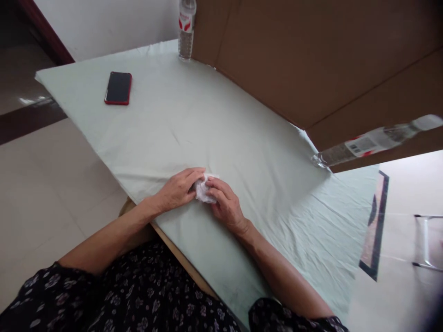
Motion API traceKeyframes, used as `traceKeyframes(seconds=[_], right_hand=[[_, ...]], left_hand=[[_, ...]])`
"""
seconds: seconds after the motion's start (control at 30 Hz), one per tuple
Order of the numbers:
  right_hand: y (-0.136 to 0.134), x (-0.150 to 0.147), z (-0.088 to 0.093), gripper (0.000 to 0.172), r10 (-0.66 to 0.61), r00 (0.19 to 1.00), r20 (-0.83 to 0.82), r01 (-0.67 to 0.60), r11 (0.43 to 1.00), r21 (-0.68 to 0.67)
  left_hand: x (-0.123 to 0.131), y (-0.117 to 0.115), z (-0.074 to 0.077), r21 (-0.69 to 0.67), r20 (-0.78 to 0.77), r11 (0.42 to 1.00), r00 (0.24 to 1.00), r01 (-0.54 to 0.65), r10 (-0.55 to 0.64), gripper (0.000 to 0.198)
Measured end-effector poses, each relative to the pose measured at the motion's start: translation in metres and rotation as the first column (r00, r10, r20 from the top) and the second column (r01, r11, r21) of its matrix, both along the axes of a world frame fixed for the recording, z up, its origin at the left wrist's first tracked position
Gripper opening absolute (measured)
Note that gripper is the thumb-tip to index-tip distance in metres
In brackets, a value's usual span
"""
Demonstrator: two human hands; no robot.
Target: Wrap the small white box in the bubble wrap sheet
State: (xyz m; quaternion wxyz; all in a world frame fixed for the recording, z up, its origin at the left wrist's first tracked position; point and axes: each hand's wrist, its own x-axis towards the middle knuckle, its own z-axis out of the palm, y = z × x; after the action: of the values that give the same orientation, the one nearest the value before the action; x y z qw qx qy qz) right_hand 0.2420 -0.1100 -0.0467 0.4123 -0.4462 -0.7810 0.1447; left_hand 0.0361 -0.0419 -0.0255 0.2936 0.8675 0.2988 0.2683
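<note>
A small crumpled white wad [205, 190], like tissue or thin plastic, lies between my two hands near the table's front edge. My left hand [180, 188] is curled against its left side, fingertips and thumb closed on it. From the right, my right hand [225, 200] grips the same wad, its fingers bent over the top. Parts of the wad are hidden beneath the fingers, and its exact material cannot be made out.
Pale green cloth [166, 120] covers the table. A phone in a red case [118, 88] lies at the back left. Brown cardboard [277, 60] stands along the far side, with one water bottle [186, 32] at its left end and another bottle [370, 142] at the right.
</note>
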Motion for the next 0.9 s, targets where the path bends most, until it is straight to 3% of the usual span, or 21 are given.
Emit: traceKeyframes(seconds=[0.13,0.2,0.3,0.37,0.43,0.53,0.6,0.7,0.77,0.9], right_hand=[[0.021,0.007,0.029,0.010,-0.061,0.988,-0.144,0.023,0.967,-0.253],[0.034,0.011,0.043,0.008,-0.109,0.958,-0.266,-0.020,0.897,-0.441],[0.048,0.011,0.046,0.035,-0.150,0.882,-0.447,-0.174,0.777,-0.605],[0.051,0.007,0.037,0.060,-0.160,0.860,-0.485,-0.215,0.748,-0.628],[0.051,0.001,0.024,0.080,-0.185,0.863,-0.471,-0.186,0.750,-0.635],[0.049,-0.004,0.010,0.088,-0.244,0.833,-0.496,-0.175,0.735,-0.655],[0.050,-0.005,0.008,0.092,-0.261,0.799,-0.541,-0.230,0.700,-0.677],[0.050,-0.004,0.010,0.098,-0.271,0.780,-0.565,-0.269,0.669,-0.692],[0.049,-0.004,0.011,0.099,-0.266,0.794,-0.547,-0.247,0.680,-0.690],[0.045,-0.004,0.011,0.091,-0.240,0.863,-0.445,-0.133,0.742,-0.657]], left_hand=[[0.015,0.010,0.014,-0.189,0.065,0.971,0.985,-0.147,0.162,0.023],[0.020,0.017,0.025,-0.397,0.031,0.885,0.960,-0.242,0.277,0.016],[0.024,0.027,0.033,-0.663,-0.039,0.697,0.943,-0.272,0.331,0.019],[0.022,0.032,0.032,-0.727,-0.077,0.627,0.940,-0.281,0.332,0.019],[0.018,0.035,0.030,-0.710,-0.121,0.640,0.946,-0.293,0.300,0.025],[0.010,0.036,0.031,-0.575,-0.131,0.774,0.963,-0.266,0.234,0.044],[0.006,0.036,0.032,-0.525,-0.073,0.825,0.977,-0.208,0.200,0.044],[0.004,0.032,0.032,-0.658,0.073,0.751,0.987,-0.062,0.145,0.036],[0.004,0.028,0.028,-0.737,0.156,0.676,0.976,0.010,0.155,0.053],[0.005,0.023,0.014,-0.790,0.208,0.613,0.940,-0.003,0.272,0.078]])
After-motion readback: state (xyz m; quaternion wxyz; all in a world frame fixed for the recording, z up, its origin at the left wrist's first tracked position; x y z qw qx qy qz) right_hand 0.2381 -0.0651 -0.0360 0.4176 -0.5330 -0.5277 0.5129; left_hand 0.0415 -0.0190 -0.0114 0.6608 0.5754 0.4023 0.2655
